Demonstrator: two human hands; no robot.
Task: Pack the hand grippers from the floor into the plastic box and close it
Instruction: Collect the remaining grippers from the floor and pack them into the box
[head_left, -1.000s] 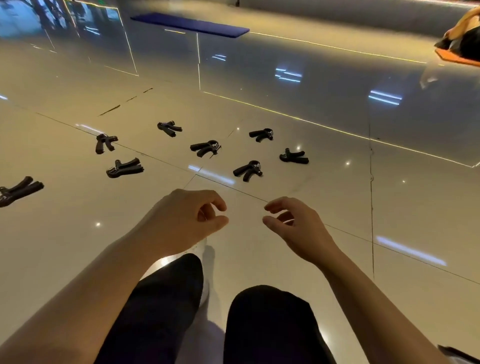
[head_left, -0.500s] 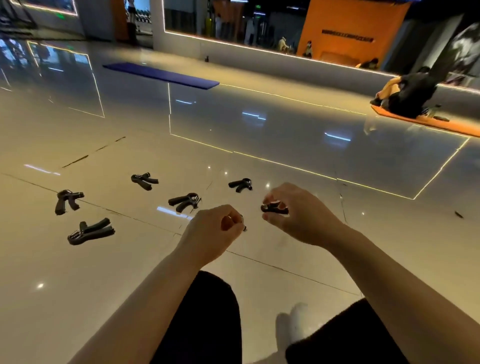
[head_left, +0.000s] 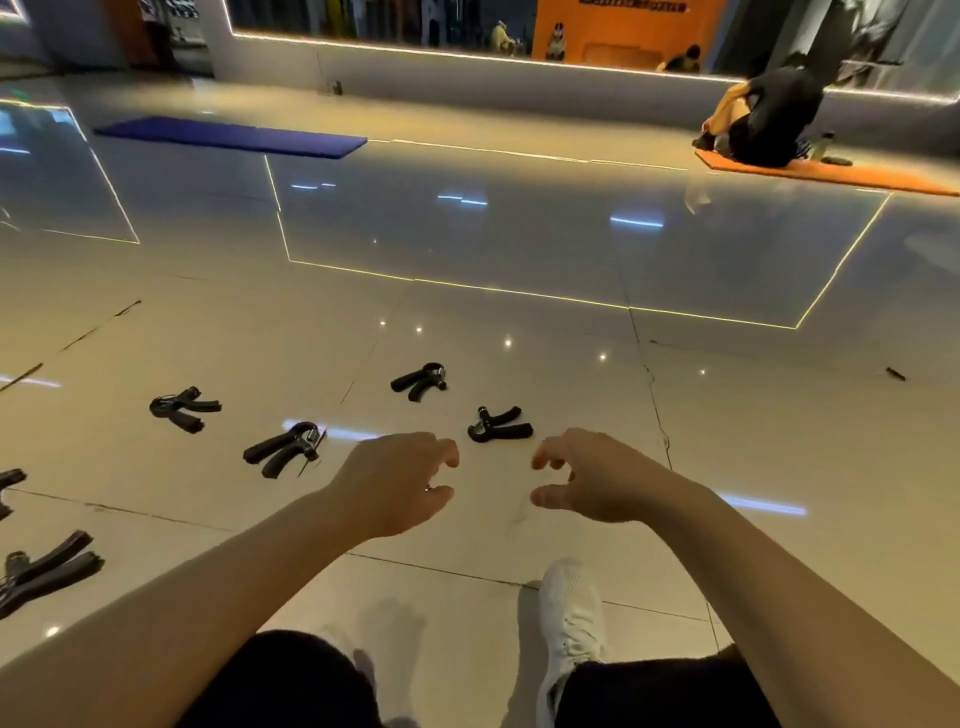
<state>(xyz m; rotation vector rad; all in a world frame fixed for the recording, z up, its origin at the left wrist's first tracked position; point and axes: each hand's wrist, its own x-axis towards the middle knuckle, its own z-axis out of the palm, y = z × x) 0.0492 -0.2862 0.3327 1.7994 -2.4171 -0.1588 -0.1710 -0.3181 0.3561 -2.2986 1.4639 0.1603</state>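
Your left hand (head_left: 400, 480) and right hand (head_left: 587, 475) reach forward side by side above the glossy floor (head_left: 519, 249), a gap between them. Both have the fingers loosely curled downward with the thumb spread from them, and neither holds anything.

The hand grippers lie scattered on the floor. The nearest hand gripper (head_left: 500, 424) sits at about 12 o'clock, just beyond the gap between your hands. Another (head_left: 420, 380) lies a little farther at 11 o'clock. One (head_left: 284, 449) rests at 10 o'clock from your left hand, one (head_left: 183, 408) farther out that way, and one (head_left: 44, 571) at 8 o'clock near the picture's left edge.

Your white shoe (head_left: 569, 618) points forward below your right hand. A blue mat (head_left: 228, 136) lies far off at 11 o'clock, an orange mat (head_left: 831, 174) at 2 o'clock.
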